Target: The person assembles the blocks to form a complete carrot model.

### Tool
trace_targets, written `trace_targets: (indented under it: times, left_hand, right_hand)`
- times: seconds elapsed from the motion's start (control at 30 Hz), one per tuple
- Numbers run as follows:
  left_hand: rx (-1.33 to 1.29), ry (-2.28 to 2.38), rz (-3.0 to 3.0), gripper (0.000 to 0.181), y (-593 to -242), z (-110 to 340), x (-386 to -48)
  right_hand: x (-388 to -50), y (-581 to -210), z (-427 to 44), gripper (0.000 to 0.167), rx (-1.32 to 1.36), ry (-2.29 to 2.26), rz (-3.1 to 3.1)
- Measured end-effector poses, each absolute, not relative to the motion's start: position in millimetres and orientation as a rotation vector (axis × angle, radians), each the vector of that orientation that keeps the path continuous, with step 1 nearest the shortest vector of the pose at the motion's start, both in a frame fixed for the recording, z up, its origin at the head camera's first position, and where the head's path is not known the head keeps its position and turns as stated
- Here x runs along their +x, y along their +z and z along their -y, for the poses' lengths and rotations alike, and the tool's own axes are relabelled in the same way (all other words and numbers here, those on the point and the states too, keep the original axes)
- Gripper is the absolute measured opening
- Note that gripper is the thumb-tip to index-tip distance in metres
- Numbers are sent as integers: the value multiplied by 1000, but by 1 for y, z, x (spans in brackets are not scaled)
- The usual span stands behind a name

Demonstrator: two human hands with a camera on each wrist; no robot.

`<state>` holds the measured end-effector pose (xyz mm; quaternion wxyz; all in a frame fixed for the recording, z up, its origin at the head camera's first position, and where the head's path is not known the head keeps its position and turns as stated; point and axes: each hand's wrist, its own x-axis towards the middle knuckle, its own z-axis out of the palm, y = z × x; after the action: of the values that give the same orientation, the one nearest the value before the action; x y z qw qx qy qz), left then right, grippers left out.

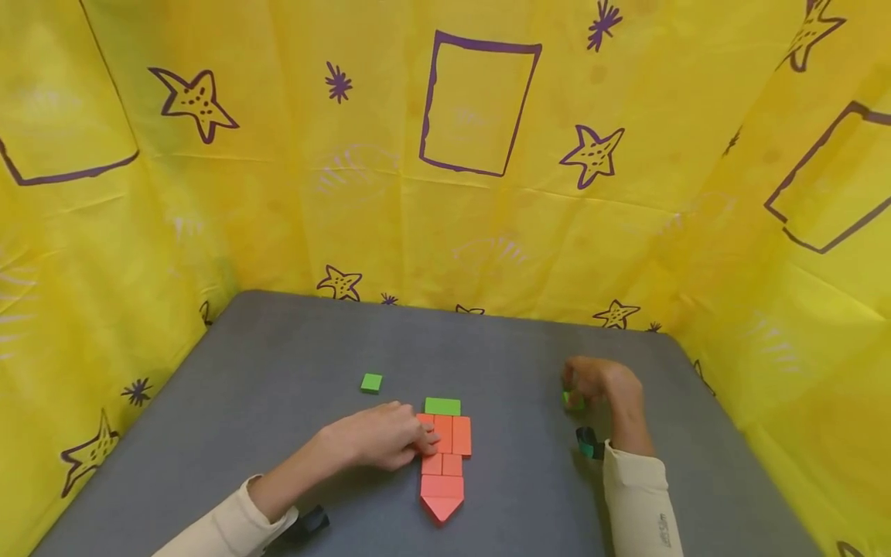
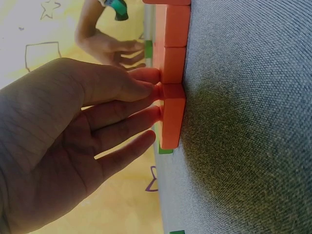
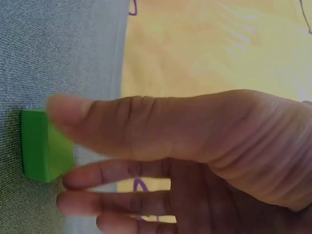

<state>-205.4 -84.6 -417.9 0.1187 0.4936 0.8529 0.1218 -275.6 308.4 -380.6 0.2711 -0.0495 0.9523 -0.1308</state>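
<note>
My left hand [image 1: 390,437] rests its fingertips on the orange-red blocks [image 1: 442,435] in the middle of the grey table. In the left wrist view these fingers [image 2: 124,124] are mostly straight and touch the top of an orange-red block [image 2: 171,122]. The blocks form an upright-arrow-like figure, with a triangular block [image 1: 442,507] at the near end and a green block [image 1: 442,406] at the far end. To the right, my right hand [image 1: 604,383] holds a small green block [image 3: 46,146] on the table between thumb and fingertips.
Another small green block [image 1: 372,383] lies left of the figure, farther back. The grey table [image 1: 292,333] is bordered at the back and sides by yellow cloth [image 1: 376,216] with purple drawings. A dark strap [image 1: 588,443] is at the right wrist.
</note>
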Motion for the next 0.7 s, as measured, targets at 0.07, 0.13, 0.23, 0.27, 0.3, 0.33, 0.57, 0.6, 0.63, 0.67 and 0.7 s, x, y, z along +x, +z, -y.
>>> trace_targets:
  times: [0.07,0.13,0.23,0.27,0.3,0.33,0.57,0.6,0.63,0.67,0.7]
  left_hand:
    - [1435,366,-2497,39,-418,85,-205]
    - [1433,363,-2507,38,-419,85,-205]
    - [1430,356,-2512,38,-420,84,-205]
    - [1425,355,-2510,37,-420,84,-205]
    - [1431,355,-2510,37,-421,84,-205]
    - [1423,359,-2505,37,-420,84,-204]
    - [1376,397,-2479,38,-417,83,-204]
    - [1380,394,-2481,38,-417,83,-204]
    - [1382,388,-2484,38,-417,84,-204]
    - [1384,386,-2485,38,-418,84,-204]
    - [1387,382,-2487,38,-418,84,-204]
  right_hand:
    - [-276,-381,-308,40,-172,-315,-2585]
    - [-276,-383,-308,39,-211,-305,-2591]
    - [-278,-388,-307,35,-310,-297,-2586]
    - [-279,-390,-306,37,-328,-299,-2582]
    - [-279,-392,-306,39,-338,-297,-2583]
    - [-280,-393,-306,41,-343,-297,-2580]
    - [-279,-394,-304,37,-324,-285,-2594]
    - [-279,-393,-303,37,-321,-280,-2599]
    - [-279,-392,-302,36,-331,-277,-2600]
    - [-279,-391,-301,35,-342,-278,-2605]
    - [-278,-389,-299,34,-348,-282,-2611]
